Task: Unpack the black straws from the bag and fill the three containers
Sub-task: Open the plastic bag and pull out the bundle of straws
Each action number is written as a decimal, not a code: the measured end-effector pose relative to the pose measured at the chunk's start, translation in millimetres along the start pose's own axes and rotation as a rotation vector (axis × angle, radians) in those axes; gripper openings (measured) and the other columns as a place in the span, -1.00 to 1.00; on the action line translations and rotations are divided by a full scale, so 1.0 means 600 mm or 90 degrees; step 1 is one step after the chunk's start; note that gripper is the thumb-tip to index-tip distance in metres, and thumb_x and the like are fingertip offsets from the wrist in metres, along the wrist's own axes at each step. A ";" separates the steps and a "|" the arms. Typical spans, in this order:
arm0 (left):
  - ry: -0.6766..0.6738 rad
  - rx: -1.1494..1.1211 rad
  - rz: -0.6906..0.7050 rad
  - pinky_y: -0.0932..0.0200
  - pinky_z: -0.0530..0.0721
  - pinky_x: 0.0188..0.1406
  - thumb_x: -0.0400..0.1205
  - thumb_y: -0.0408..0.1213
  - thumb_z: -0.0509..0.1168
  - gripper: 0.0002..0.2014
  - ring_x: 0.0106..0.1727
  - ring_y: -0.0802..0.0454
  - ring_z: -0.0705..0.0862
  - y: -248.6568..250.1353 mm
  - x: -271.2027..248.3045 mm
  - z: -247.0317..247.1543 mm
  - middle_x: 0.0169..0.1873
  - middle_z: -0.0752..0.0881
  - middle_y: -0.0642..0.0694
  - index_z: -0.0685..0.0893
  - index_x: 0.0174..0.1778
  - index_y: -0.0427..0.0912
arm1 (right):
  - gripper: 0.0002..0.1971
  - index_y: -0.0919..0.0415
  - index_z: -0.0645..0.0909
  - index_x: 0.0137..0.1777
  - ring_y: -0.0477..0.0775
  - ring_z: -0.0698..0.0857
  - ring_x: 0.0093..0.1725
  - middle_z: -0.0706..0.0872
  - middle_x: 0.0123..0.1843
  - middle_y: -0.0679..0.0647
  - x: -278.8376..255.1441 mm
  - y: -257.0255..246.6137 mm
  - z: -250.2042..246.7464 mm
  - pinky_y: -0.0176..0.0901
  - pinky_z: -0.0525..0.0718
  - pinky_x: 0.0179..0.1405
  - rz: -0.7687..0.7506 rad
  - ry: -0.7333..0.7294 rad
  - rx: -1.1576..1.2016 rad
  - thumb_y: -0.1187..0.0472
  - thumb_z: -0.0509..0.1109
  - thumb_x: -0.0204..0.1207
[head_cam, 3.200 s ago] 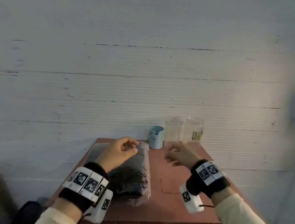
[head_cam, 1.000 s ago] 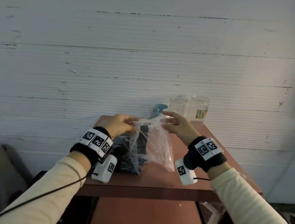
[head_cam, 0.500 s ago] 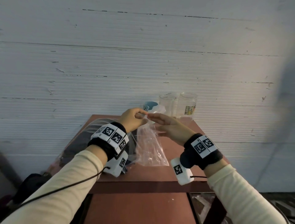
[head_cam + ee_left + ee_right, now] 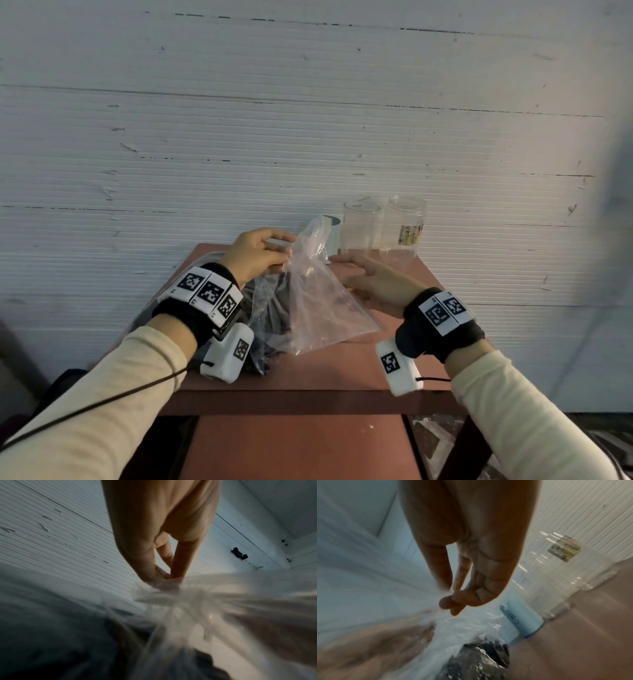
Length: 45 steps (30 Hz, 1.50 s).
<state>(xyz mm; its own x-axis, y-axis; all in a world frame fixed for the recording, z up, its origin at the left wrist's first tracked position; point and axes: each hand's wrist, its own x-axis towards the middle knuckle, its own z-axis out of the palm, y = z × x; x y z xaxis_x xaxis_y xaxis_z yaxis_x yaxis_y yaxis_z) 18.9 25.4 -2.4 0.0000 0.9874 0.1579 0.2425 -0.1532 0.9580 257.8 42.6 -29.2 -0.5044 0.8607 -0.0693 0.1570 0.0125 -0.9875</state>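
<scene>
Left grip [image 4: 255,253] is pinching the bag [image 4: 308,301] top; right grip [image 4: 378,281] is hovering beside it, relaxed. Straws [image 4: 274,315] are remaining bagged; containers [image 4: 359,228] beyond are standing unfilled.

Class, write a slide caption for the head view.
Left hand pinches clear bag of black straws; three containers behind.

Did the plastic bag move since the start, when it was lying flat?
Yes. The bag has been lifted: its top, pinched by the left hand, now stands up in front of the blue cup.
</scene>
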 end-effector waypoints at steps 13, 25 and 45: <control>-0.038 0.015 -0.004 0.19 0.73 -0.01 0.63 -0.13 0.39 -0.83 -0.14 0.05 0.71 0.065 0.012 0.028 -0.01 0.74 -0.12 0.71 0.06 -0.10 | -0.80 0.16 0.69 0.19 -0.07 0.76 -0.04 0.79 0.13 0.10 -0.020 -0.078 0.049 -0.31 0.68 -0.05 -0.271 0.114 -0.215 0.33 0.37 0.62; -0.090 -0.167 -0.096 0.27 0.74 -0.33 0.57 -0.45 0.41 -0.70 -0.27 0.06 0.82 0.029 -0.014 0.024 -0.20 0.83 -0.12 0.63 0.21 -0.25 | -0.83 0.29 0.65 0.14 0.06 0.77 -0.16 0.76 -0.06 0.32 -0.001 -0.065 0.066 0.01 0.73 0.04 -0.247 0.141 -0.089 0.32 0.42 0.58; -0.050 -0.198 -0.070 0.35 0.68 -0.44 0.55 -0.58 0.38 -0.84 -0.40 0.13 0.78 0.009 -0.042 0.041 -0.29 0.70 -0.18 0.60 -0.08 -0.27 | -0.78 0.16 0.56 -0.14 0.01 0.75 -0.29 0.60 -0.27 0.04 0.028 -0.047 0.071 -0.20 0.72 -0.23 -0.266 0.197 -0.202 0.51 0.33 0.53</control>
<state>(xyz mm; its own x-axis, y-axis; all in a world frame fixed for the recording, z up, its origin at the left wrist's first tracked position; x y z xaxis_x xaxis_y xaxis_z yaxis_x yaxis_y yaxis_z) 43.9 0.5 -6.7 0.0684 0.9968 0.0420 -0.0627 -0.0377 0.9973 208.4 35.1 -8.4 -0.3154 0.8577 0.4060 0.2681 0.4910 -0.8289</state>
